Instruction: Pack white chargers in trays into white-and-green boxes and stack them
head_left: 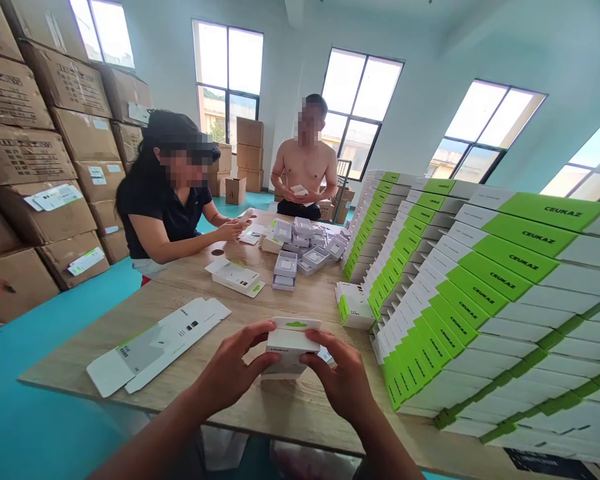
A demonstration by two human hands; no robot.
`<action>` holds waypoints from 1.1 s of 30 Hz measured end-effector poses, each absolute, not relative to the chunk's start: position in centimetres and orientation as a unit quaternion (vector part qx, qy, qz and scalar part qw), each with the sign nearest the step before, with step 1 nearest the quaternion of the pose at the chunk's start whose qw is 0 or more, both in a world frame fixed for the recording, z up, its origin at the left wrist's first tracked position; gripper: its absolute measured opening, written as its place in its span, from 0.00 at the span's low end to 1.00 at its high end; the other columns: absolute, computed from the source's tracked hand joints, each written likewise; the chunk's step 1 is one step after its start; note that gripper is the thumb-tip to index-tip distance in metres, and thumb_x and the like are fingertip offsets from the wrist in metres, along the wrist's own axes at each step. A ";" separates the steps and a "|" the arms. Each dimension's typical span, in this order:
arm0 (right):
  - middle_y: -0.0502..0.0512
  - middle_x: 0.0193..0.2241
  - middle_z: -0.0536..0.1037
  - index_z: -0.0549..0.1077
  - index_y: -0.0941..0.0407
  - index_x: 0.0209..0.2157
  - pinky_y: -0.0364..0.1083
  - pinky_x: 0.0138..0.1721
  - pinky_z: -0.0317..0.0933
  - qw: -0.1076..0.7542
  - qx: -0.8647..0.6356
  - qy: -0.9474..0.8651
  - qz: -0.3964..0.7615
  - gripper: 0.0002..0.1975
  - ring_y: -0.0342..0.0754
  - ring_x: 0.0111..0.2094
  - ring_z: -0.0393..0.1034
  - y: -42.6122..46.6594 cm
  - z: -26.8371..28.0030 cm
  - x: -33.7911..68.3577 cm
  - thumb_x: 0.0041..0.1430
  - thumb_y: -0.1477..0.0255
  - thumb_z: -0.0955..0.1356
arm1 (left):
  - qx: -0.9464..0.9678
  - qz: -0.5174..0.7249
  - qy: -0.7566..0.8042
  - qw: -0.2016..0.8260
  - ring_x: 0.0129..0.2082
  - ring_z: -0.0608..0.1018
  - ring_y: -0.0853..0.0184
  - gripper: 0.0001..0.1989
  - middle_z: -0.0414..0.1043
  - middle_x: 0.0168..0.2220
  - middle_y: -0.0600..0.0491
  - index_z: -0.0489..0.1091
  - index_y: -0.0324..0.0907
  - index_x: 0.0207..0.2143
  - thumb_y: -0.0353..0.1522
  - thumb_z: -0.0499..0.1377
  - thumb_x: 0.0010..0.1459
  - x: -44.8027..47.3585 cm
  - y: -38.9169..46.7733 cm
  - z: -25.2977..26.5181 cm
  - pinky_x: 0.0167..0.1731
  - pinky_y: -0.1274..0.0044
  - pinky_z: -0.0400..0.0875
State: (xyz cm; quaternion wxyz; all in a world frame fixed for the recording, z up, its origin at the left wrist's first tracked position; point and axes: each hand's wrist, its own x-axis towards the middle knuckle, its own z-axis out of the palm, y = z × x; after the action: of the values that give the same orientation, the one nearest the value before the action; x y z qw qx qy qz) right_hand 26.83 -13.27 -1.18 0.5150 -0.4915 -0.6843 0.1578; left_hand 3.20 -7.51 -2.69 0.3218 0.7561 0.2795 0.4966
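Note:
A small white cardboard box (286, 341) with a green-edged hang tab stands upright near the table's front edge, held between both hands. My left hand (237, 363) grips its left side, thumb on the front and fingers at the top edge. On the right side my right hand (341, 373) does the same. Left of my hands lies a flattened white and green carton (160, 347). Beyond the box, another partly folded carton (235, 275) lies on the table. Something white behind my right fingers is mostly hidden.
Tall stacks of white and green boxes (460, 293) fill the table's right side. A pile of white plastic trays (305, 243) lies mid-table (190, 280). Two people (167, 200) are across from me, each handling a small white item. Brown cartons (35, 153) are stacked at left.

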 end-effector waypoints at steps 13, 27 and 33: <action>0.57 0.36 0.86 0.73 0.55 0.52 0.51 0.39 0.74 0.546 -0.465 -0.481 0.505 0.27 0.53 0.37 0.81 -13.2 -2.5 26.6 0.57 0.55 0.76 | 0.840 0.428 0.234 0.238 0.67 0.68 0.49 0.26 0.66 0.66 0.40 0.61 0.49 0.66 0.27 0.57 0.67 2.4 -6.5 -3.2 0.57 0.54 0.75; 0.57 0.32 0.84 0.83 0.51 0.34 0.53 0.45 0.67 0.416 -0.687 -0.558 0.210 0.12 0.57 0.37 0.76 -9.0 -7.2 33.9 0.43 0.68 0.79 | 0.701 0.521 0.386 0.298 0.53 0.80 0.52 0.24 0.78 0.53 0.43 0.71 0.41 0.52 0.47 0.65 0.61 6.1 2.7 -5.6 0.51 0.65 0.77; 0.54 0.33 0.84 0.81 0.53 0.42 0.49 0.36 0.67 0.407 -0.727 -0.510 0.213 0.20 0.55 0.33 0.78 -8.4 -9.0 33.8 0.44 0.70 0.76 | 0.708 0.512 0.363 0.324 0.56 0.78 0.54 0.23 0.78 0.52 0.45 0.72 0.44 0.49 0.46 0.67 0.58 5.7 2.5 -7.3 0.57 0.64 0.72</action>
State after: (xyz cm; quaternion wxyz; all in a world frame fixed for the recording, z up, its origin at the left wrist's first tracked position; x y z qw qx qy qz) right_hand 33.83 -8.39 -8.98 0.4070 -0.7275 -0.5098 0.2127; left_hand 5.68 2.53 -7.35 0.3237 0.7078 0.3627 0.5125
